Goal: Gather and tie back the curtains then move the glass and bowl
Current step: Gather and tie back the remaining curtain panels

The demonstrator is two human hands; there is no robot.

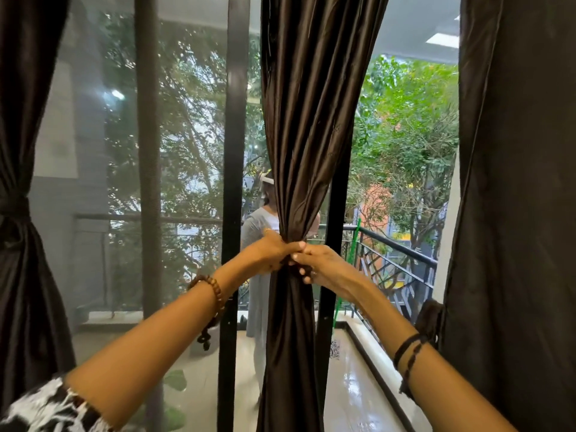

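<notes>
A dark brown middle curtain (307, 120) hangs in front of the window, bunched tight at waist height. My left hand (272, 249) grips the gathered cloth from the left. My right hand (322, 265) meets it from the right, fingers curled round a dark tie at the bunch. The left curtain (21, 244) is tied back with a band at mid height. The right curtain (511, 198) hangs loose. No glass or bowl is in view.
Black window frame posts (233, 151) stand beside the middle curtain. A dark tieback (431, 319) hangs at the right curtain's edge. Beyond the glass lie a balcony floor (352, 385), a black railing (402, 263) and trees. My reflection shows in the glass.
</notes>
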